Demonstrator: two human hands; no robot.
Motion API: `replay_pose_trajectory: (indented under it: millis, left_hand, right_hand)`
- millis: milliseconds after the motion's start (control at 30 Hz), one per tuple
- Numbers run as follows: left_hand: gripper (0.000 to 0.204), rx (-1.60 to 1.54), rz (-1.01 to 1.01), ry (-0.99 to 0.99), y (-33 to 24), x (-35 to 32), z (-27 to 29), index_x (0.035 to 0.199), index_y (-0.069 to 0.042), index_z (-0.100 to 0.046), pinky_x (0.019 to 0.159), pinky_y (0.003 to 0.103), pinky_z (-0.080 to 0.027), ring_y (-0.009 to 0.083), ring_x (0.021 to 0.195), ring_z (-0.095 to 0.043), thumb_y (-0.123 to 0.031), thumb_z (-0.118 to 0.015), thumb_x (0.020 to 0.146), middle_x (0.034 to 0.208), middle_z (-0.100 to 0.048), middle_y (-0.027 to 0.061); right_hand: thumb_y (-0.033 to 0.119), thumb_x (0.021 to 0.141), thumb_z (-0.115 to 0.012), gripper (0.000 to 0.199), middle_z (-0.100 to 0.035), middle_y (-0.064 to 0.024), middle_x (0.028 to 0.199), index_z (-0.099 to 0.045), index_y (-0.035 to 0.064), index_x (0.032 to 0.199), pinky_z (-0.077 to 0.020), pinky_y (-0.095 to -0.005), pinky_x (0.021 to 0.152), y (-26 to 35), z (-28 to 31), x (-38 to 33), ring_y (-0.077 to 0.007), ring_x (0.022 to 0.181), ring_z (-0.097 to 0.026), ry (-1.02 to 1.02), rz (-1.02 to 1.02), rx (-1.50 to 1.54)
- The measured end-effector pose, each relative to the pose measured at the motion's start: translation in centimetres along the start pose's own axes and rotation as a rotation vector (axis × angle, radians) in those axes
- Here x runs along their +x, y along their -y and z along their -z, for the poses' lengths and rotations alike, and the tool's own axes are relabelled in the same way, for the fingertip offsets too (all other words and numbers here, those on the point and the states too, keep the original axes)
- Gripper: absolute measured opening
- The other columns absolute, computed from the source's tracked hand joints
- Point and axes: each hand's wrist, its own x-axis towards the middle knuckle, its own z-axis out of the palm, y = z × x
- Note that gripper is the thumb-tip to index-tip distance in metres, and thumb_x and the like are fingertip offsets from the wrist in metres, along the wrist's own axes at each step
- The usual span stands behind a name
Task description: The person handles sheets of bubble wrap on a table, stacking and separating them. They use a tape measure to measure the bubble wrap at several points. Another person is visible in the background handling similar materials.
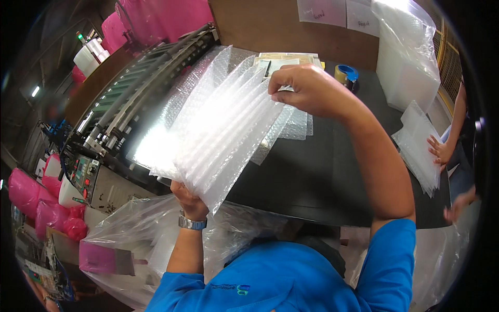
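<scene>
A fanned stack of clear bubble wrap sheets point(218, 125) is held up between my two hands over the dark table. My left hand point(189, 200), with a metal watch on its wrist, grips the stack's lower end; its fingers are partly hidden behind the sheets. At the upper right corner, my right hand point(306, 88) pinches an edge with thumb and fingers. More bubble wrap pieces point(297, 126) lie flat on the table point(332, 166), just beyond the held stack.
A roller machine point(119, 109) with a control panel point(86, 174) stands left. A blue-and-yellow tape roll point(347, 75) and papers point(288, 58) sit toward the back. At right, another person's hand point(441, 151) touches a bubble wrap stack point(418, 148) beside a tall bagged stack point(408, 57).
</scene>
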Motion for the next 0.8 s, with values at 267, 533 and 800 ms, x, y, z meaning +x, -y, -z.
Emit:
replay_pose_trajectory:
  millis: [267,533,800]
  left_hand:
    - [0.051,0.136,-0.027,0.069,0.0,0.0,-0.3,0.108,-0.001,-0.048,0.081,0.035,-0.041,0.0264,0.099,-0.050,-0.017,-0.072,0.066,0.107,-0.046,0.0153]
    - [0.052,0.108,0.120,0.199,2.2,-1.6,-0.6,0.109,0.000,-0.041,0.080,0.037,-0.042,0.0242,0.094,-0.053,-0.007,-0.071,0.067,0.107,-0.049,0.0168]
    - [0.060,-0.099,0.227,0.185,0.5,-0.2,-2.8,0.111,-0.001,-0.030,0.082,0.035,-0.039,0.0230,0.095,-0.049,-0.005,-0.070,0.067,0.104,-0.045,0.0135]
  right_hand:
    - [0.008,0.075,-0.058,0.009,-0.058,-0.0101,0.078,-0.055,0.0015,0.080,-0.0431,-0.0315,0.068,-1.1,-1.8,-0.2,-0.0247,0.075,-0.056,0.055,0.023,0.043]
    - [-0.001,0.075,-0.051,0.006,-0.056,-0.0141,0.074,-0.050,0.0015,0.080,-0.0432,-0.0326,0.064,2.4,-0.4,-0.1,-0.0287,0.069,-0.054,-0.251,0.154,0.105]
    - [0.008,0.082,-0.050,0.017,-0.057,-0.0168,0.085,-0.056,0.0066,0.098,-0.0410,-0.0383,0.075,-1.9,8.1,-0.7,-0.0278,0.080,-0.054,-0.895,0.256,-0.949]
